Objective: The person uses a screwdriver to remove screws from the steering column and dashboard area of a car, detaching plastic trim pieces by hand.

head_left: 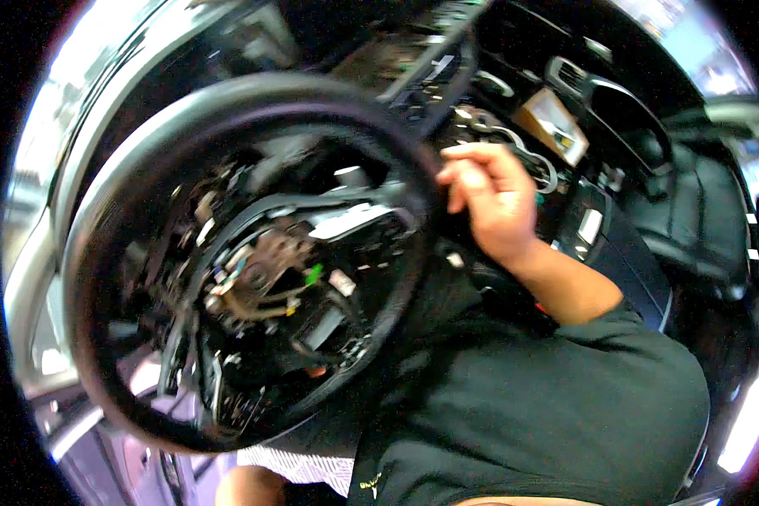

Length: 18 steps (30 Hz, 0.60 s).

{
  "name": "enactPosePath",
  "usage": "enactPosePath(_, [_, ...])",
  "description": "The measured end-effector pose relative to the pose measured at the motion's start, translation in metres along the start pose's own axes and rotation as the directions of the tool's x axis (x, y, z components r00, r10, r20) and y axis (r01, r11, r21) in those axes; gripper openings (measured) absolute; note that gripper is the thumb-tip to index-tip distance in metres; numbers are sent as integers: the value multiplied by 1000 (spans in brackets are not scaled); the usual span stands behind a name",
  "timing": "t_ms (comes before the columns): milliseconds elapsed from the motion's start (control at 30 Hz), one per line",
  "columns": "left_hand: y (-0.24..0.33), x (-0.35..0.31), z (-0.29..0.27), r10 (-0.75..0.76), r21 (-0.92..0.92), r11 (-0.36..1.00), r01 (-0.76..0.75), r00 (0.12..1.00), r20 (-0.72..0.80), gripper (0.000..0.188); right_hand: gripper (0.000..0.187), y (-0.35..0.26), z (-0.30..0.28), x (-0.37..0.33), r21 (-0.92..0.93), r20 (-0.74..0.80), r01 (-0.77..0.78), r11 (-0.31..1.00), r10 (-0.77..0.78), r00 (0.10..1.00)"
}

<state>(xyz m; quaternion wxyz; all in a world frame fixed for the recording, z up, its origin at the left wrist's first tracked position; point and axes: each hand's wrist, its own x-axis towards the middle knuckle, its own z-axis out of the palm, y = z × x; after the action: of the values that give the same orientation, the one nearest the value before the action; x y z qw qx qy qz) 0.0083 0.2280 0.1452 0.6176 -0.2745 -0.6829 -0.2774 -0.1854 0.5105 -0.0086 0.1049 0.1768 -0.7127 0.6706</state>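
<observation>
A black steering wheel (417, 278) fills the left half of the head view, its centre pad off. Inside its hub (266, 261) are bare metal, loose wires and a small green connector (314, 275). Just right of the rim is my right hand (502, 202), its fingers curled in and the thumb near the forefinger. The fingertips come close to the rim; whether they touch it is unclear. Blur hides what is between them, if anything. My left hand is out of view.
Beyond my right hand lies the opened dashboard, with exposed brackets (434, 80) and a brown cardboard box (555, 126). A black seat (691, 211) is at the right. The car door (135, 455) is at the lower left, and my knee (249, 487) is below the wheel.
</observation>
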Motion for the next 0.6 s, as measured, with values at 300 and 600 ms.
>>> enactPosePath(300, [13, -14, 50, -257, -254, 930, 267, 964, 73, 32, 16, 1, -55, -34, -81, -69, -26, 996, 20, 997])
enactPosePath(600, [23, -13, 70, -341, -319, 875, 365, 931, 131, 35, 22, 42, -214, 50, -292, -415, -230, 928, 93, 905])
